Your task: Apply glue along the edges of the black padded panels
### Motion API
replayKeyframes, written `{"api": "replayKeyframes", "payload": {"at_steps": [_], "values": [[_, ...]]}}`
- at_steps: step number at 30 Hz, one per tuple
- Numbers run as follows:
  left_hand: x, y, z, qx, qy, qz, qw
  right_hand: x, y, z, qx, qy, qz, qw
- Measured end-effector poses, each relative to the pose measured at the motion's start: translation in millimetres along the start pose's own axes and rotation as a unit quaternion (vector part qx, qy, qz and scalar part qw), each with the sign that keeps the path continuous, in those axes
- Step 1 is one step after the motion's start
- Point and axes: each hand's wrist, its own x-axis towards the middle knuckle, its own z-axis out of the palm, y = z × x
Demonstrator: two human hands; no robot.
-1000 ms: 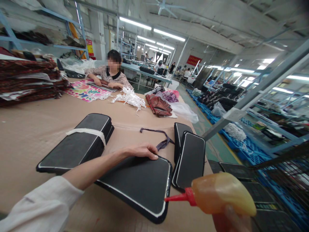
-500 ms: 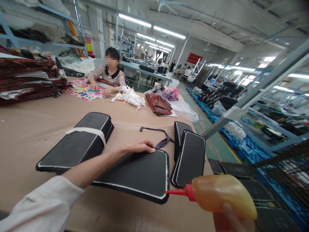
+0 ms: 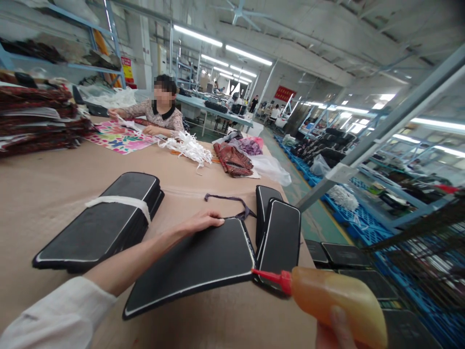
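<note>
My left hand (image 3: 204, 222) grips the far edge of a black panel (image 3: 203, 259) with a white line along its border. The panel lies at an angle over the table, its near left corner pointing toward me. In my right hand (image 3: 337, 327) is a squeeze bottle (image 3: 323, 293) of amber liquid, tipped sideways. Its red nozzle (image 3: 271, 277) meets the panel's near right corner. A wet, shiny streak shows along the panel's right edge. Most of my right hand's fingers are hidden behind the bottle and the frame's bottom edge.
A stack of black panels (image 3: 105, 213) tied with a white strip lies left. More panels (image 3: 281, 237) lie right, beside a dark cloth strip (image 3: 245, 212). Across the table, a co-worker (image 3: 165, 114) handles patterned fabric (image 3: 121, 140) near white scraps (image 3: 191, 149). A metal post (image 3: 343, 172) slants up at right.
The panel has turned, so its near edge now slopes down to the left. The nozzle now touches its near right corner. The co-worker's one hand has moved outward to the left.
</note>
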Motion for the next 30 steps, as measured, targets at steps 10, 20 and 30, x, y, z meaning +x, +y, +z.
{"api": "replayKeyframes", "payload": {"at_steps": [10, 20, 30], "values": [[4.9, 0.3, 4.0, -0.094, -0.004, -0.042, 0.995, 17.2, -25.6, 24.9, 0.093, 0.014, -0.009, 0.996], [4.2, -2.9, 0.6, -0.104, -0.008, -0.016, 0.994, 17.3, -38.3, 41.0, 0.184, -0.005, 0.021, 0.983], [-3.2, -5.9, -5.9, -0.164, -0.058, -0.007, 0.985, 24.6, -30.4, 42.9, 0.183, -0.043, 0.012, 0.982]]}}
